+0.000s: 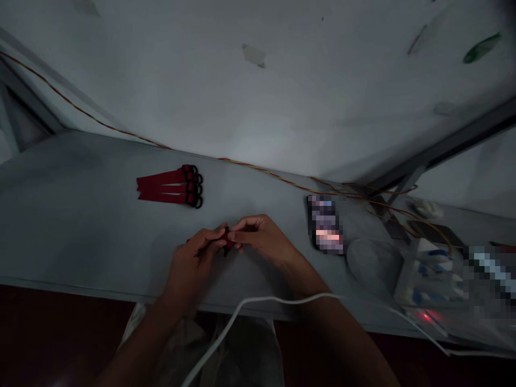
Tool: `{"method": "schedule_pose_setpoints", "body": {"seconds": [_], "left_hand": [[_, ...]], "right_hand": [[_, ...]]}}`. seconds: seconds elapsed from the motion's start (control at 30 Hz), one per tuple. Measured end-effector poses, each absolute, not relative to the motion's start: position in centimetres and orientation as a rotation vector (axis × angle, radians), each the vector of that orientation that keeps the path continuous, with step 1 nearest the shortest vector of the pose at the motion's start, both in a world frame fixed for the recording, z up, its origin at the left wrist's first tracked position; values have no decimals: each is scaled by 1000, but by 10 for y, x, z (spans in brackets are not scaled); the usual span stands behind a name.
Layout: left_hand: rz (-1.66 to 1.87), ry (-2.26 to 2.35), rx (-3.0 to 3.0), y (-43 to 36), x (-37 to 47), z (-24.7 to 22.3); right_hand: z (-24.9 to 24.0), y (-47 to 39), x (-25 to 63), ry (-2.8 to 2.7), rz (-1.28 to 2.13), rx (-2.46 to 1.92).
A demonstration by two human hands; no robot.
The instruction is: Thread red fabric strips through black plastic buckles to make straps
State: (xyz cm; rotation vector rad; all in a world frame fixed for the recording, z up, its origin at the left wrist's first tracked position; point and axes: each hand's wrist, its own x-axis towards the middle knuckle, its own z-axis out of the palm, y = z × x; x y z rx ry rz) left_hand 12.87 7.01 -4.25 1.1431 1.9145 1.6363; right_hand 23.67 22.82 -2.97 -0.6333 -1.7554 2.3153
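Observation:
Near the front middle of the grey table, my left hand [198, 255] and my right hand [262, 237] meet around a small red strap with a black part [228, 240]. Both hands pinch it between thumb and fingers, and most of it is hidden by them. Farther back on the left lie several red straps [163, 185] in an overlapping fan, with black rings [193, 186] at their right ends.
A phone [327, 226] lies to the right of my hands. A white cable [266, 299] crosses over my right forearm. Farther right is a white box with blue parts [431, 269] and a red light. Twisted wires [258, 167] run along the table's back edge [290, 177].

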Motion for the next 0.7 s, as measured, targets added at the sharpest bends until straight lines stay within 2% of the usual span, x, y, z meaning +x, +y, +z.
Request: {"method": "schedule_pose_setpoints", "body": {"seconds": [0.17, 0.4, 0.7], "left_hand": [[1551, 2008, 1273, 70, 126, -41], [1610, 1889, 1086, 72, 124, -46], [1448, 2040, 1091, 68, 121, -43]], "right_hand": [[-29, 223, 233, -1645, 2321, -646], [-26, 223, 233, -1679, 2267, -664], [-20, 233, 239, -2034, 2198, -563]]}}
